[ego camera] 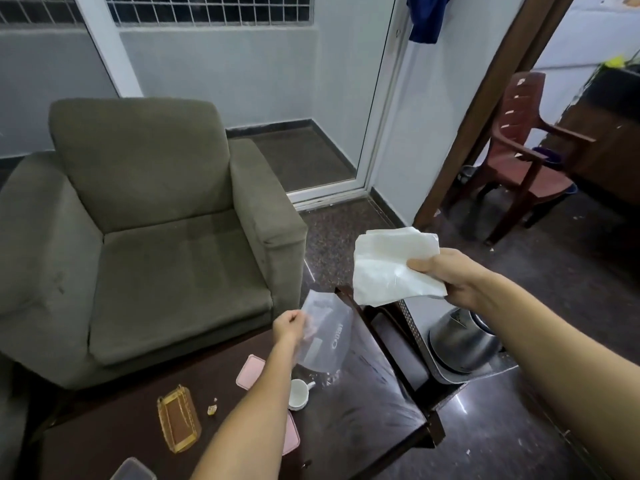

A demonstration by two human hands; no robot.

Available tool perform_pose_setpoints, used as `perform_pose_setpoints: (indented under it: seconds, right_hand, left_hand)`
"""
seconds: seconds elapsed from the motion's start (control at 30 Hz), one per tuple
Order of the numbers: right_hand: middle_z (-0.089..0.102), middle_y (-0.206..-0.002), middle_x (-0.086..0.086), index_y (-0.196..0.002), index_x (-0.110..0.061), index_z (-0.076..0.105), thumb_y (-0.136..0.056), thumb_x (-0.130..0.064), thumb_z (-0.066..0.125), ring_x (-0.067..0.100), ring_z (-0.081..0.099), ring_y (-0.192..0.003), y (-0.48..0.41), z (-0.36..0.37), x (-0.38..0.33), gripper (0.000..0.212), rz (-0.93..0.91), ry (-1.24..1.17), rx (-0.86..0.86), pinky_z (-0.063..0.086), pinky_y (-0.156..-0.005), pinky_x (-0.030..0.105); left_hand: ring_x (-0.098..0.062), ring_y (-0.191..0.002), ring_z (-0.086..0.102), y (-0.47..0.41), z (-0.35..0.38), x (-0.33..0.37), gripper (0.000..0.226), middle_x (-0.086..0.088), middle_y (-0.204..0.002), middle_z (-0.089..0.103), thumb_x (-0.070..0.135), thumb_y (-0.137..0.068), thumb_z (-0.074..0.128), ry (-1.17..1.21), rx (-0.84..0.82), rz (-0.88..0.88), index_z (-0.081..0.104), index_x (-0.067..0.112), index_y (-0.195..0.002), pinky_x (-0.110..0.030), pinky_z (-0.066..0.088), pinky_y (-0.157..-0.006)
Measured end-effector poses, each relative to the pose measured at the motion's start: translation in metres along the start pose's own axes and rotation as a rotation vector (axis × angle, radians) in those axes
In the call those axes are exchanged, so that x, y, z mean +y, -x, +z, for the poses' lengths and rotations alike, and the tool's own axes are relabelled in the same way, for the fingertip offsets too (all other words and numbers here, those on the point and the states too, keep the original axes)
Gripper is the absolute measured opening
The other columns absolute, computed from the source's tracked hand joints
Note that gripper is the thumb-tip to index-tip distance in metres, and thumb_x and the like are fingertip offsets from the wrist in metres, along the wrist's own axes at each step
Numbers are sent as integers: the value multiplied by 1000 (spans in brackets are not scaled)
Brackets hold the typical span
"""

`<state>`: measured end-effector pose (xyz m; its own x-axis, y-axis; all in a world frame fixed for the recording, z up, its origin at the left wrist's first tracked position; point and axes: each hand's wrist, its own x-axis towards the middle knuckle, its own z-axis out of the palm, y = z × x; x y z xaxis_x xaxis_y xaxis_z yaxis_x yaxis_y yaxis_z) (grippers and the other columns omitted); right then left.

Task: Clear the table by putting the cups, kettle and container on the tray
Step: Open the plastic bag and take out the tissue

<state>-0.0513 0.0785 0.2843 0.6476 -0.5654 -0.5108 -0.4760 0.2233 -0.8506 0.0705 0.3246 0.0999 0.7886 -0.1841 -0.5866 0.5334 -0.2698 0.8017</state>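
Standing over a dark, glossy worktop [346,427], the person faces a grey-green armchair [145,230] at the left, a barred window and pale wall behind it, a glass door in the middle and a maroon plastic chair [523,157] through the doorway on the right. On the worktop, from the left: a clear plastic lid [133,470] at the near edge, an amber rectangular tray [179,422] with a tiny scrap just beside it, a pink lid [250,371], and a white cup [298,393] lying on its side near the left forearm. Another pink piece [291,434] peeks out from under that arm. The left hand [288,326] has its grip pinched together on the top edge of a clear plastic bag [323,337], which hangs above the worktop. The right hand [450,277] is held higher, thumb and fingers clamped on a folded white tissue sheet [391,266]. Below it, off the worktop's right side, a steel kettle [457,341] sits on a lower grey surface.
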Motion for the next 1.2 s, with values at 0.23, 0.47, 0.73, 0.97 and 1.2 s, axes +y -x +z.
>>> perform_pose_setpoints:
  seconds: [0.23,0.47,0.73,0.97,1.2]
  right_hand:
    - [76,-110,19,-114,1,69,-90,4,68,33,74,-91,-20,-3,29,24,-7,55,-35,61,-79,44]
    - [79,-103,14,-110,-1,72,-91,-1,70,30,76,-90,-23,9,40,19,9,102,-112,61,-74,41]
    - [76,-110,19,-116,1,70,-92,-1,71,35,74,-98,-6,99,-11,24,-1,157,-420,62,-79,45]
    - [78,-111,10,-120,-6,71,-87,-11,78,27,76,-99,39,203,-80,34,-110,214,-796,61,-76,36]
    - [70,-75,2,-93,-18,79,-83,-16,78,14,68,-67,91,271,-118,10,-242,284,-921,55,-57,26]
  left_hand:
    - [-27,-111,63,-24,19,-36,28,-13,-124,71,11,-101,58,-121,-121,-81,72,2,-123,-33,51,-96]
    - [-29,-148,44,-21,6,-12,65,-6,-165,40,52,-107,41,-286,-263,-127,35,15,-160,-44,37,-120]
    - [-23,-100,72,55,-78,108,75,-6,-119,76,81,-80,63,134,-451,45,73,23,-127,-39,60,-84]
    - [-23,-108,76,113,-196,163,38,-5,-118,79,29,-88,82,111,-148,274,72,18,-123,-40,62,-85]
    - [-24,-103,76,162,-288,191,19,0,-108,81,30,-97,71,199,138,401,74,19,-113,-46,60,-91]
